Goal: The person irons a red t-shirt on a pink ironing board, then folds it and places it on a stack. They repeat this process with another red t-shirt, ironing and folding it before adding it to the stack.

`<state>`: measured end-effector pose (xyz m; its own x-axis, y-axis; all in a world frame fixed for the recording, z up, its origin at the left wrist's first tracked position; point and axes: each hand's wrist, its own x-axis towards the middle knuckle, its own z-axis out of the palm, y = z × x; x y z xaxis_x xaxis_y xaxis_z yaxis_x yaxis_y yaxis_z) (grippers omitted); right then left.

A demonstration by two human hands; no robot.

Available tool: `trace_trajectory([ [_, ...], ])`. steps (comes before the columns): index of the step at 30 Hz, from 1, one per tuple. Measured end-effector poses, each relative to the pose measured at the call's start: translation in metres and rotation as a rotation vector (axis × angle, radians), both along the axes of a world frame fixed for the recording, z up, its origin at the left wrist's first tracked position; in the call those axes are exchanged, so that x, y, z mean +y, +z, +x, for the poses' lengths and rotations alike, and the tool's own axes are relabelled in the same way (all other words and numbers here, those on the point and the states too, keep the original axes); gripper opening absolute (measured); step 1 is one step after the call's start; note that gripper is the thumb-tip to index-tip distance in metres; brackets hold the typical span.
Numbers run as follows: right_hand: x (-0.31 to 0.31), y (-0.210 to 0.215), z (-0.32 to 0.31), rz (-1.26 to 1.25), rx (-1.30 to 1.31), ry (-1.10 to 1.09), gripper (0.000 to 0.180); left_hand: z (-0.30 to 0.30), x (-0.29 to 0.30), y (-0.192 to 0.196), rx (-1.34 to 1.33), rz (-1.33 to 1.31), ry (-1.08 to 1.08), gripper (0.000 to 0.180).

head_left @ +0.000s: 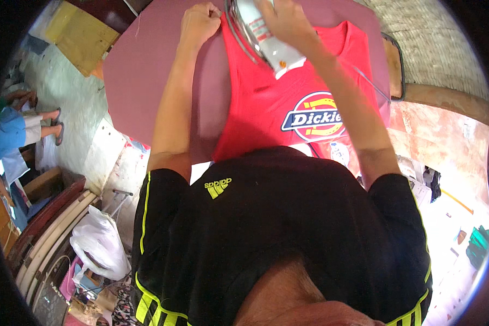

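A red sleeveless top (255, 108) with a printed emblem in blue, yellow and white lies spread over a mauve padded ironing board (146, 70). My right hand (288, 24) is closed round the handle of a white and silver clothes iron (261, 41), which rests on the upper part of the top. At the top's far left edge, my left hand (201, 24) has its fingers curled and pinches the cloth there. My right forearm covers part of the emblem.
A white plastic bag (99, 242) sits among clutter at lower left. Beyond it, at the far left, is another person in blue (8, 133). A yellow sheet (81, 39) lies at upper left. A dark metal frame (401, 68) edges the board's right side, beside woven matting (434, 43).
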<state>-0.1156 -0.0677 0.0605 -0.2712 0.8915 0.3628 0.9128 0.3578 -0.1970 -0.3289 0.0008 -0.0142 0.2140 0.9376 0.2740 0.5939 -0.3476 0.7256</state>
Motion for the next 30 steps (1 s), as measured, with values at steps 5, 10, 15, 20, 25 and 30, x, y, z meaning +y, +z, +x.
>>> trace_trajectory([
  [5,0.005,0.037,0.007,-0.222,0.243,0.044,0.044,0.001,0.001,-0.009,-0.064,0.021,0.054,0.012],
  [10,-0.035,0.053,0.051,-0.556,0.316,0.027,0.035,-0.007,0.006,0.005,-0.104,-0.058,0.003,0.016],
  [15,-0.050,0.056,0.056,-0.565,0.206,0.322,0.038,-0.018,0.009,0.011,-0.229,-0.354,-0.104,0.013],
  [20,-0.012,0.056,0.028,-0.371,0.102,0.570,0.037,-0.049,-0.040,0.020,-0.191,0.012,0.194,0.022],
  [25,-0.010,0.072,0.031,-0.416,0.053,0.723,0.031,-0.053,-0.231,0.073,0.502,-0.537,0.444,0.039],
  [30,-0.009,0.073,0.030,-0.527,-0.005,0.979,0.028,-0.006,-0.335,0.037,0.342,-0.185,0.669,0.039],
])
